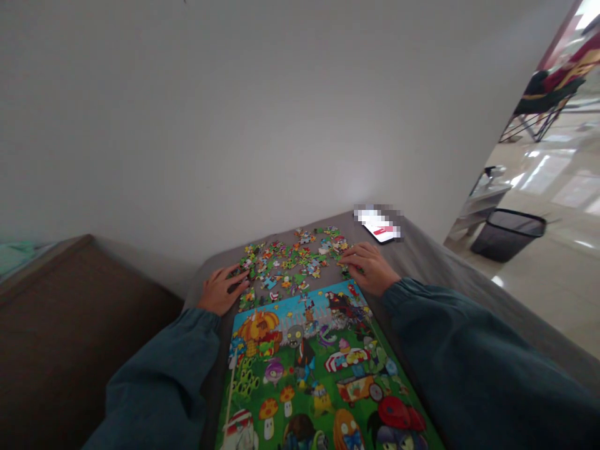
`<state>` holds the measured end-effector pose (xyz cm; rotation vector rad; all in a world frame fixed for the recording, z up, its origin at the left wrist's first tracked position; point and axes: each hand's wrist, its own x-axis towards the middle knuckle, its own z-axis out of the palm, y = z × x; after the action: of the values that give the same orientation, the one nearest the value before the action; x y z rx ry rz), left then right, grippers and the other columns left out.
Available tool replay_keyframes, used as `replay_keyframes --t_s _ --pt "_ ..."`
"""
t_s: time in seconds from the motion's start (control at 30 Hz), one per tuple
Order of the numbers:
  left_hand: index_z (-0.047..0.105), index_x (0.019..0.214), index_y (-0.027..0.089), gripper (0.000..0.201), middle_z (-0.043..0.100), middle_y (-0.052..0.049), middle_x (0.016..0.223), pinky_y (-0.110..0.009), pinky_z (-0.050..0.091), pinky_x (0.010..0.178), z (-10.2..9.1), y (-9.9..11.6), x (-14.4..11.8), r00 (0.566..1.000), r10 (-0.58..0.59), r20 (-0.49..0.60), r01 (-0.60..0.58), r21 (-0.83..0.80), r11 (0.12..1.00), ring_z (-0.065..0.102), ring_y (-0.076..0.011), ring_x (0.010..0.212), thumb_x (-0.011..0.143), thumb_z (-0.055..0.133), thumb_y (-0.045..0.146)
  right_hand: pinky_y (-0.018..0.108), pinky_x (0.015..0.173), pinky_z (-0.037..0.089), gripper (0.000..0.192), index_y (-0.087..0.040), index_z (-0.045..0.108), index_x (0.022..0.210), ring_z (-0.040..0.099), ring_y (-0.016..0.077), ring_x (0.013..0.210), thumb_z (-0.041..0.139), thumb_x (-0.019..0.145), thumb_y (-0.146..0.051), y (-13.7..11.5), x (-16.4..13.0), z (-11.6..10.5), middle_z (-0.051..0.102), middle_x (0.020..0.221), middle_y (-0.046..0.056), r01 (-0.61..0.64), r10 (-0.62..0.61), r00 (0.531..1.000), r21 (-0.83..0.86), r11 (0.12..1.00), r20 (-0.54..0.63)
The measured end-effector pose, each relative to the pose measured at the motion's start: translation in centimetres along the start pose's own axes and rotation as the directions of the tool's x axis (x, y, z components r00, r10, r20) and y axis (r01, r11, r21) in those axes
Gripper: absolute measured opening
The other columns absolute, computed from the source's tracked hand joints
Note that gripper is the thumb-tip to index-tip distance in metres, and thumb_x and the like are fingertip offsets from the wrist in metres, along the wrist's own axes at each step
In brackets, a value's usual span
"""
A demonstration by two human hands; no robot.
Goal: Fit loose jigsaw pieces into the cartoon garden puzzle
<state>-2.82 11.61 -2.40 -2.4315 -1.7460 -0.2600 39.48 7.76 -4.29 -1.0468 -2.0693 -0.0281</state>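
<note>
Loose jigsaw puzzle pieces (281, 259) in many colours lie spread on the grey cloth, between my two hands. My left hand (221, 290) rests at the left edge of the pieces, its fingers apart and the fingertips touching the outermost ones. At the right edge, my right hand (369, 267) lies with fingers reaching inward against several pieces; no piece shows lifted in it. Nearer to me, between my forearms, is a picture board (304, 369) with cartoon plants and zombies on green and blue. Its far edge sits just below the loose pieces.
A phone (380, 229) with a lit screen lies at the far right of the grey cloth (422, 262). A pale wall (281, 112) rises behind. A brown panel (84, 331) stands at left. On the tiled floor at right are a black bin (509, 234) and a folding chair (548, 94).
</note>
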Motion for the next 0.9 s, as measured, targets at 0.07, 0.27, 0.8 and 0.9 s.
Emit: replay_keyframes --t_s 0.07,0.27,0.8,0.9 --pt "0.066 0.116 0.037 0.041 0.055 0.000 0.133 -0.047 0.035 0.102 -0.8 -0.3 0.6 0.999 0.045 0.008 -0.045 0.001 0.999 0.046 -0.0278 0.121 0.089 0.039 0.053 0.042 0.085 0.042 0.025 -0.022 0.070 0.095 0.052 0.0232 0.098 0.052 0.082 -0.010 0.0 0.0 0.0 0.067 0.099 0.006 0.000 0.000 1.000 -0.001 1.000 0.001" --pt "0.059 0.125 0.022 0.048 0.060 -0.006 0.127 -0.037 0.035 0.105 -2.4 -1.5 6.1 0.997 -0.002 0.073 0.001 0.012 1.000 0.052 -0.0233 0.119 0.088 0.037 0.043 0.041 0.085 0.042 0.024 -0.021 0.071 0.093 0.053 0.0230 0.097 0.051 0.083 -0.011 0.0 0.1 0.1 0.067 0.098 0.007 -0.002 0.001 1.000 0.018 1.000 0.006" --pt "0.066 0.114 0.023 0.042 0.067 -0.008 0.111 -0.037 0.044 0.095 0.8 -2.2 11.9 0.993 -0.054 0.108 0.053 0.010 0.999 0.059 -0.0263 0.106 0.080 0.045 0.034 0.040 0.085 0.043 0.027 -0.021 0.071 0.093 0.053 0.0226 0.096 0.052 0.080 -0.008 0.7 0.0 0.7 0.067 0.097 0.007 -0.034 0.031 0.997 0.033 0.999 0.075" --pt "0.066 0.114 0.018 0.045 0.063 -0.012 0.115 -0.039 0.040 0.101 0.8 -1.7 12.8 0.995 -0.002 0.098 0.002 0.000 1.000 0.056 -0.0268 0.111 0.082 0.041 0.036 0.040 0.085 0.042 0.027 -0.022 0.071 0.093 0.053 0.0226 0.097 0.052 0.079 -0.008 0.7 0.0 0.8 0.067 0.097 0.007 -0.036 0.033 0.996 0.037 0.999 0.083"
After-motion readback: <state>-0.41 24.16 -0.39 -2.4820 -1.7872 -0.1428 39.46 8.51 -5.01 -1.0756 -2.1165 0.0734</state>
